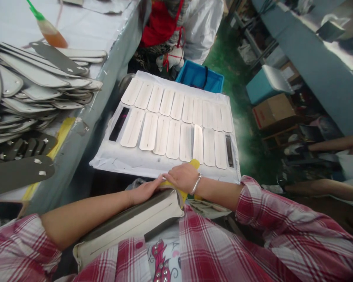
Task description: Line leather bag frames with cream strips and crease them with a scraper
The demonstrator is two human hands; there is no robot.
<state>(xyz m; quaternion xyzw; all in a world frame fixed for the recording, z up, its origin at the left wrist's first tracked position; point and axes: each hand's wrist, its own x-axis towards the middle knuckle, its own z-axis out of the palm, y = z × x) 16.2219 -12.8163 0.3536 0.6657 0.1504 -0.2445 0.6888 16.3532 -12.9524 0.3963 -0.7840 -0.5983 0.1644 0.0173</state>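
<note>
My left hand (144, 190) lies flat, fingers stretched, on the far end of a stack of long white and grey pieces (129, 225) resting in my lap against my arm. My right hand (182, 176) is curled over a yellow object (181, 192) at that same end of the stack; a silver bracelet circles the wrist. Just beyond both hands is a white board (117, 158) carrying two rows of white tongue-shaped pieces (176, 129).
On the grey table (106, 90) at left are heaps of white and dark grey pieces (32, 90) and an orange bottle with a green tip (48, 29). A blue bin (200, 76), a cardboard box (275, 109) and another person's legs (326, 168) lie to the right.
</note>
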